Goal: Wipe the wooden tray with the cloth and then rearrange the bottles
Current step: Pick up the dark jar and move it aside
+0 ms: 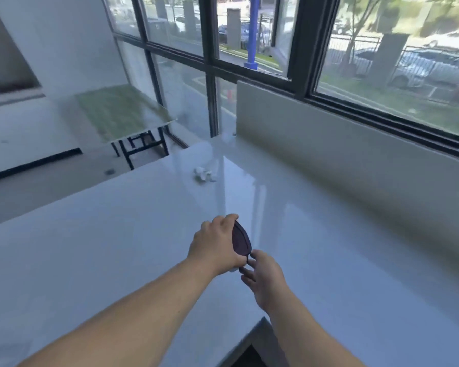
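My left hand (215, 245) grips a small dark oval tray (241, 241), held on edge above the white countertop (117, 247). The fingers wrap over its top rim and the thumb sits at its lower end. My right hand (263, 276) comes in from below right, its fingertips pinching the tray's lower tip. Something pale shows under my left palm; I cannot tell what it is. No bottles are in view. A crumpled white cloth (204, 174) lies farther back on the countertop, well apart from both hands.
A low white wall panel (329, 144) runs along the countertop's right side under large dark-framed windows. A green-topped table (117, 112) stands beyond the counter's far left edge. A notch in the counter's near edge (252, 348) sits below my right forearm.
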### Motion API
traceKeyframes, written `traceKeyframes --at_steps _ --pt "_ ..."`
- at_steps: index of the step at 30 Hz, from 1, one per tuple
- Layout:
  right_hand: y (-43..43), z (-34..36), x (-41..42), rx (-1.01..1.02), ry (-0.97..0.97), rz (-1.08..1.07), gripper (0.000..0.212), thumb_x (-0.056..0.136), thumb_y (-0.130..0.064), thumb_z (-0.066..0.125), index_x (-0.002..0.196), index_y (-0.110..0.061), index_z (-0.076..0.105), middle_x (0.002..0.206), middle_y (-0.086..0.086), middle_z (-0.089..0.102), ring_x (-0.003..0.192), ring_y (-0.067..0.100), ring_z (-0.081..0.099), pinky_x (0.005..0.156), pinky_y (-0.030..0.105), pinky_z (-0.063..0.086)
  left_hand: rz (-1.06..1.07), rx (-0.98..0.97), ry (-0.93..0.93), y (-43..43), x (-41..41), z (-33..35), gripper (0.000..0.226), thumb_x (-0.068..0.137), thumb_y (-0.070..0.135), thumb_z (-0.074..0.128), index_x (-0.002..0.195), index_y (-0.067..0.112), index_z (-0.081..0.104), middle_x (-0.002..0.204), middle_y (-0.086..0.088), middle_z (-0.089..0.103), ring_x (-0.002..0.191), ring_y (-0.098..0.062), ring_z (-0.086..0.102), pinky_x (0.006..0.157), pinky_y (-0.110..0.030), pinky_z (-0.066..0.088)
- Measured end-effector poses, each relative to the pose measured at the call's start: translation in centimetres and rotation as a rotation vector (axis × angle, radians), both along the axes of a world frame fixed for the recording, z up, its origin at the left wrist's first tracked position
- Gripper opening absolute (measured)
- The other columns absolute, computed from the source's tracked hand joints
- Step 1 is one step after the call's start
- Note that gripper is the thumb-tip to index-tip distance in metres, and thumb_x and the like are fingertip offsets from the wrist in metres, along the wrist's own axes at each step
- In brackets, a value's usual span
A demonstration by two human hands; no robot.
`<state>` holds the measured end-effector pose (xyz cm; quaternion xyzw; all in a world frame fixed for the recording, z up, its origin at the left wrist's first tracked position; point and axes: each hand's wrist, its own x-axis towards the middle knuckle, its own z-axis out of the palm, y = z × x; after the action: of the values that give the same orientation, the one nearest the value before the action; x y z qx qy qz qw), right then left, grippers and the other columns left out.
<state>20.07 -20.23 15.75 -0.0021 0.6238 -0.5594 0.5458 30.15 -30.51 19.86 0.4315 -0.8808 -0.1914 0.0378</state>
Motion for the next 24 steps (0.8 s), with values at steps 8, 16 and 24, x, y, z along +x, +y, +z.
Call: traceKeyframes --at_steps 8,16,24 --pt "-13.1 -1.3 15.3 0.019 0.033 0.291 0.018 0.089 -0.012 0.052 0.097 -0.001 0.065 0.065 -0.003 0.069 0.074 0.026 0.065 0.078 0.038 0.055 0.298 0.023 0.004 -9.3 18.2 -0.2 0.107 0.061 0.057 0.08 0.153 0.036 0.029 0.146 0.007 0.047 0.129 -0.026 0.044 0.095 -0.039 0.046" --pt "-21.1 -4.4 23.5 0.019 -0.009 0.581 0.021 0.073 -0.019 0.051 0.09 -0.014 0.063 0.053 -0.012 0.067 0.074 0.024 0.065 0.074 0.036 0.053 0.558 0.103 -0.038 -14.1 27.5 -2.7 0.108 0.059 0.058 0.079 0.152 0.035 0.03 0.146 0.006 0.047 0.129 -0.025 0.045 0.1 -0.043 0.049" --pt "-26.5 -8.6 26.5 0.054 -0.004 0.76 0.021 0.072 -0.016 0.048 0.091 -0.016 0.057 0.056 -0.005 0.063 0.075 0.027 0.053 0.074 0.038 0.041 0.722 0.179 -0.065 -16.9 30.5 -6.5 0.111 0.055 0.055 0.083 0.151 0.033 0.032 0.145 0.006 0.047 0.127 -0.025 0.048 0.097 -0.042 0.051"
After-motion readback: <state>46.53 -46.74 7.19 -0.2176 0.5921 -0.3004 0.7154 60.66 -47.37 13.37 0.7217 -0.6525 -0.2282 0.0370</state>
